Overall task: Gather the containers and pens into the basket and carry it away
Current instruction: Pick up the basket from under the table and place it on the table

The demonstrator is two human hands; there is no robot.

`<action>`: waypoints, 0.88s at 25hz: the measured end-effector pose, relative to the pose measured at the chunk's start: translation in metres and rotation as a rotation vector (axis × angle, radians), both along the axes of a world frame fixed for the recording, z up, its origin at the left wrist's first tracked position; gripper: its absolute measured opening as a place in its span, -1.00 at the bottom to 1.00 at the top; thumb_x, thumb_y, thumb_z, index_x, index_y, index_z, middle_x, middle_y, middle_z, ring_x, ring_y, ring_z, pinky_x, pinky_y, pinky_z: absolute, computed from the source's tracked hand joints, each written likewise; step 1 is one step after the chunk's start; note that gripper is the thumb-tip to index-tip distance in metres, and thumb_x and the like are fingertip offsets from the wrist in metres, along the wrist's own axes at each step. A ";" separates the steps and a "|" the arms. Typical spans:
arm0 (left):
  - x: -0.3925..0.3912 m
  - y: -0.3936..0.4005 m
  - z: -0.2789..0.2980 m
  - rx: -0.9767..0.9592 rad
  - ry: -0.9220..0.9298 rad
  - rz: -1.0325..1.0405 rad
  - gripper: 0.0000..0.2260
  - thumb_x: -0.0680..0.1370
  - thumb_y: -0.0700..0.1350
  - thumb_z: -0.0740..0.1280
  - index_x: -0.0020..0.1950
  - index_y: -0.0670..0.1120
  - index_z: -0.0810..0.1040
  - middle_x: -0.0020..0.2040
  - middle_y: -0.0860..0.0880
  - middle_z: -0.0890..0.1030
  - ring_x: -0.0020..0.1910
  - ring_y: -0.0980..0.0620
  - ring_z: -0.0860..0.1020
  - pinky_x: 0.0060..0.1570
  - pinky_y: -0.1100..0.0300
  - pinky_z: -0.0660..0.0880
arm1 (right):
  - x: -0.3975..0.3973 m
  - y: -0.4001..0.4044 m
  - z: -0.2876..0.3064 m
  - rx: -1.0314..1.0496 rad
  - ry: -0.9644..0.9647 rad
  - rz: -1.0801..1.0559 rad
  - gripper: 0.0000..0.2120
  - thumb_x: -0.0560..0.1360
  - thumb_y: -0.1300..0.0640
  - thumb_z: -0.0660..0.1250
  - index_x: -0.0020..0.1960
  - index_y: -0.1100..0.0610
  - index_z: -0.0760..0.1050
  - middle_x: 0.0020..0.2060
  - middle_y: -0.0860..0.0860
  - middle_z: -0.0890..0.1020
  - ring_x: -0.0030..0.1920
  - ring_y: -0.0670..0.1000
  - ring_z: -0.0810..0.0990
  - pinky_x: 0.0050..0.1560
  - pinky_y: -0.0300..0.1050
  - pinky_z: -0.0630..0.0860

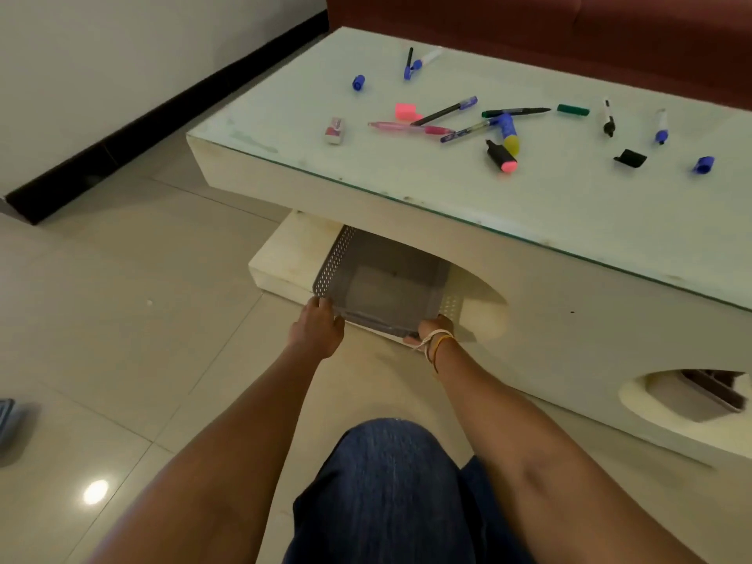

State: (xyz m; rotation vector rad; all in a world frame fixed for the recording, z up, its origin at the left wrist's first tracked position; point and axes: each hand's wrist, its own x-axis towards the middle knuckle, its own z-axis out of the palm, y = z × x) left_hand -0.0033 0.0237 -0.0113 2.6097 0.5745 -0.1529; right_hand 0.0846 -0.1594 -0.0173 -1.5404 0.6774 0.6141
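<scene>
A grey perforated basket (382,278) sits on the low shelf under the white coffee table (529,254). My left hand (319,329) grips its near left corner and my right hand (433,329) grips its near right corner; the basket looks empty. Up on the glass top lie several pens and markers: a pink pen (407,128), a black pen (445,110), a green-black marker (514,112), a blue-yellow highlighter (508,132), a black-pink highlighter (501,155). Loose caps (358,82) and an eraser (335,130) lie among them.
A dark red sofa (569,30) stands behind the table. Another dark object (712,390) shows in a second opening at the table's lower right. Tiled floor (122,319) spreads to the left, with a wall and black skirting beyond. My knee in blue jeans (390,494) is below.
</scene>
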 end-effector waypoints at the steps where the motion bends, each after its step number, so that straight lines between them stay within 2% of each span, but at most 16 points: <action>1: 0.001 0.002 0.000 -0.063 -0.036 0.042 -0.59 0.59 -0.03 0.20 0.39 -0.17 0.29 0.34 -0.18 0.39 0.30 -0.22 0.44 0.18 -0.14 0.49 | -0.001 -0.001 0.000 0.022 -0.003 -0.030 -0.54 0.53 0.48 0.14 0.42 0.32 0.28 0.33 0.25 0.45 0.24 0.34 0.51 0.14 0.21 0.56; 5: 0.005 0.007 0.020 -0.430 -0.131 0.472 -0.58 0.59 -0.05 0.23 0.38 -0.21 0.26 0.30 -0.26 0.47 0.25 -0.29 0.47 0.16 -0.09 0.46 | -0.008 0.000 0.015 0.097 0.037 -0.033 -0.57 0.52 0.48 0.18 0.37 0.29 0.34 0.29 0.25 0.49 0.22 0.36 0.52 0.12 0.30 0.54; 7: -0.004 0.011 0.029 -0.599 -0.159 0.711 -0.63 0.56 -0.12 0.23 0.33 -0.22 0.33 0.25 -0.26 0.51 0.21 -0.27 0.50 0.11 -0.03 0.50 | -0.018 0.003 0.026 0.082 0.007 0.037 -0.67 0.53 0.47 0.18 0.25 0.27 0.43 0.26 0.26 0.51 0.17 0.37 0.55 0.00 0.24 0.59; 9: -0.019 0.014 0.036 -0.667 -0.198 0.879 -0.72 0.55 -0.20 0.20 0.25 -0.22 0.41 0.17 -0.23 0.53 0.11 -0.23 0.53 -0.04 0.03 0.50 | -0.025 0.004 0.033 0.079 -0.036 0.110 -0.75 0.53 0.48 0.15 0.10 0.25 0.46 0.23 0.28 0.53 0.12 0.38 0.57 -0.06 0.21 0.59; 12: -0.040 0.018 0.035 -0.642 -0.228 0.930 -0.82 0.54 -0.25 0.19 0.13 -0.19 0.45 0.05 -0.18 0.52 -0.08 -0.13 0.49 -0.15 0.10 0.45 | -0.031 0.009 0.038 0.093 -0.067 0.188 -0.78 0.53 0.48 0.15 0.06 0.27 0.47 0.19 0.32 0.54 0.07 0.38 0.59 -0.07 0.19 0.59; 15: -0.047 0.024 0.032 -0.634 -0.260 0.948 -0.86 0.54 -0.27 0.16 0.04 -0.15 0.45 -0.03 -0.13 0.49 -0.13 -0.09 0.47 -0.16 0.14 0.44 | -0.030 0.016 0.039 0.083 -0.097 0.221 -0.80 0.53 0.47 0.17 0.05 0.28 0.48 0.17 0.32 0.55 0.00 0.36 0.60 -0.16 0.15 0.61; 18: -0.037 0.035 0.027 -0.631 -0.267 0.973 -0.83 0.54 -0.29 0.13 0.00 -0.11 0.48 -0.09 -0.10 0.50 -0.16 -0.07 0.49 -0.17 0.15 0.46 | -0.015 0.027 0.033 0.071 -0.096 0.218 -0.80 0.52 0.46 0.19 0.04 0.27 0.49 0.14 0.30 0.56 0.05 0.39 0.60 -0.38 0.17 0.63; 19: -0.034 0.038 0.028 -0.630 -0.258 0.980 -0.82 0.55 -0.29 0.13 -0.01 -0.09 0.48 -0.10 -0.09 0.50 -0.17 -0.06 0.49 -0.17 0.16 0.47 | -0.010 0.030 0.034 0.054 -0.090 0.218 -0.81 0.51 0.46 0.21 0.03 0.26 0.50 0.13 0.29 0.57 0.05 0.38 0.60 -0.39 0.16 0.63; 22: -0.036 0.042 0.048 -0.643 -0.250 1.076 -0.80 0.54 -0.30 0.14 -0.06 -0.06 0.50 -0.10 -0.06 0.53 -0.25 0.01 0.48 -0.17 0.20 0.44 | -0.010 0.040 0.042 -0.004 -0.036 0.231 -0.82 0.50 0.44 0.24 0.01 0.24 0.51 0.10 0.25 0.58 0.02 0.37 0.62 -0.15 0.17 0.63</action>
